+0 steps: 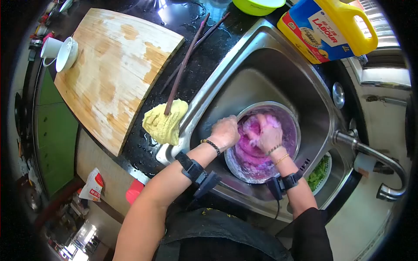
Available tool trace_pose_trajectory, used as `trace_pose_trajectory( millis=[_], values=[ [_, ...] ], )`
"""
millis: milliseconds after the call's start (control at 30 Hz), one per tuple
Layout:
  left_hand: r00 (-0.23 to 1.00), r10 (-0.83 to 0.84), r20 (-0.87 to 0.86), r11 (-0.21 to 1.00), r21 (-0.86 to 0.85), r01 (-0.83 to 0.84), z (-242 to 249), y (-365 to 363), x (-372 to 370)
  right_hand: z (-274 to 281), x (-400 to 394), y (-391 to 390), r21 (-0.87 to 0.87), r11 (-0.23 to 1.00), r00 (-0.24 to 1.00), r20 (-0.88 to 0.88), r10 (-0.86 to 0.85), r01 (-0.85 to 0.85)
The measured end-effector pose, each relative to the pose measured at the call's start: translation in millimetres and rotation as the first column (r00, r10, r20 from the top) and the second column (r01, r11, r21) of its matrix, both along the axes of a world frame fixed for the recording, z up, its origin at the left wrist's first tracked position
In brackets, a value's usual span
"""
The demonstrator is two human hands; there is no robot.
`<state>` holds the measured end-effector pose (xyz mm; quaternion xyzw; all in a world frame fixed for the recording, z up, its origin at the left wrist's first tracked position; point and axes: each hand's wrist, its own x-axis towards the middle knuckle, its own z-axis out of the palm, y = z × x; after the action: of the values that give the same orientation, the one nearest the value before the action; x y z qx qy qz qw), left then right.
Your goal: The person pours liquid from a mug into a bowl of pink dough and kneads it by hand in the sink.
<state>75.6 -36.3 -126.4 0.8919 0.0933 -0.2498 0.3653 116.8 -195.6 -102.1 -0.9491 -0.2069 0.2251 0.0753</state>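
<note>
In the sink (257,71) stands a round metal bowl (297,126) whose inside is coated with purple and pink mixture (250,158). My left hand (225,131) is closed on the bowl's left rim. Inside the bowl, my right hand (268,135) has its fingers in the pink mixture; they are partly hidden and blurred. A lump of yellow dough (164,124) lies on the dark counter left of the sink, with the end of a dark chopstick (185,65) against it.
A wooden board (113,65) with a white bowl (67,54) and a cup (51,47) is at the left. A yellow jug (326,30) stands behind the sink, a green bowl (257,6) beside it. The faucet (370,150) and leafy greens (319,174) are at the right.
</note>
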Motion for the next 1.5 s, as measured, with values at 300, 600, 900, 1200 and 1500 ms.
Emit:
trace_pose_trajectory(
  millis=[300, 600, 900, 1200, 1500],
  values=[
    [0.993, -0.036, -0.113, 0.999, -0.02, 0.034, 8.6, 0.3, 7.6, -44.4, 1.8, 18.0, -0.153, 0.959, 0.943, -0.271, 0.193, -0.24],
    [0.988, -0.009, -0.155, 1.0, 0.004, 0.01, 19.6, 2.1, 7.4, 39.0, -69.9, -50.3, 0.271, 0.917, 0.955, 0.124, 0.27, -0.294],
    [0.987, -0.001, -0.158, 1.0, 0.007, 0.002, 18.6, 0.2, 7.6, -31.6, -74.6, -48.9, 0.17, 0.823, 0.838, 0.182, 0.514, -0.542],
    [0.997, 0.03, -0.077, 0.999, 0.013, -0.029, 15.0, -4.7, 4.2, -145.3, -65.7, -40.3, 0.236, 0.914, 0.941, 0.164, 0.297, -0.33],
    [0.999, 0.039, -0.01, 0.999, 0.015, -0.039, 9.4, -3.6, 2.5, -75.9, -10.8, 9.6, 0.103, 0.97, 0.97, 0.122, 0.208, -0.221]
  ],
)
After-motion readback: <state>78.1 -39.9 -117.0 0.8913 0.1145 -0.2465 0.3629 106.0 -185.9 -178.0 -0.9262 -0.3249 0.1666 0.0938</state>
